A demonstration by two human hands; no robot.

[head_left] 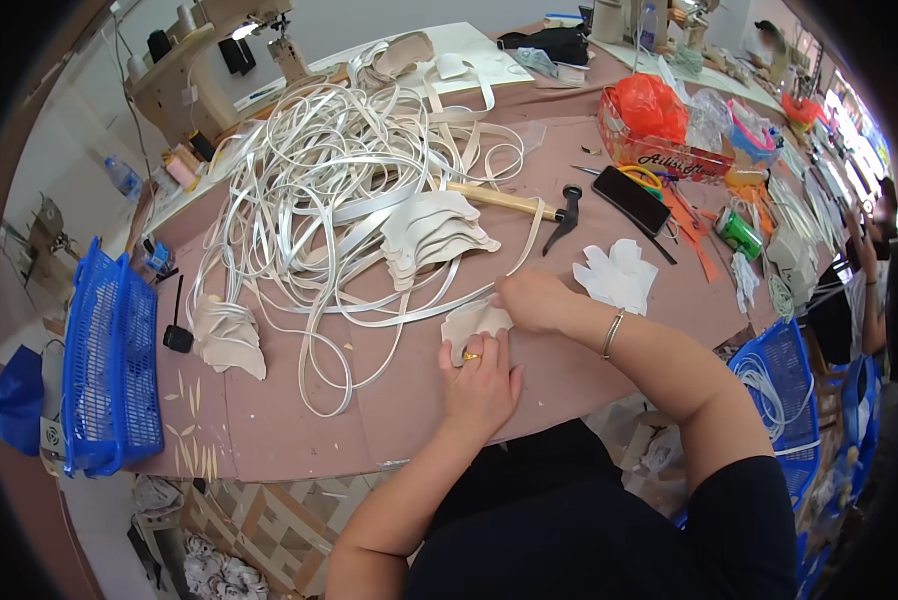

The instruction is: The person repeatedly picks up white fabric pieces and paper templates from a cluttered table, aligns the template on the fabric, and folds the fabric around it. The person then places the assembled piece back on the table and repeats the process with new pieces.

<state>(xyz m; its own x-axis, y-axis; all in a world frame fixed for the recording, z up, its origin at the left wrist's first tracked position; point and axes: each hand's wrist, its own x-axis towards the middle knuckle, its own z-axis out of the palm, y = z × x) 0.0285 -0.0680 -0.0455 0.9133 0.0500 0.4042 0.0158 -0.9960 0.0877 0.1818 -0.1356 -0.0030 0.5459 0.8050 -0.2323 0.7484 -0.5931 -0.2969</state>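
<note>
We press our left hand (481, 375) flat and open on a cream leather piece (474, 322) on the table (289, 420). Our right hand (534, 298) pinches the white strap (409, 315) at its edge.

Looking down, I see my left hand (481, 378) pressed flat on a small cream leather piece (472, 322) near the front of the brownish tabletop (299, 420), while my right hand (534, 298) pinches its upper edge together with the end of a white strap (524, 250). Just behind lies a stack of cream cut pieces (434, 235) on a big tangle of white strapping (339, 160). A wooden-handled hammer (529, 207) rests beside the stack, a black phone (631, 200) further right. A blue basket (114, 360) sits at the left edge.
</note>
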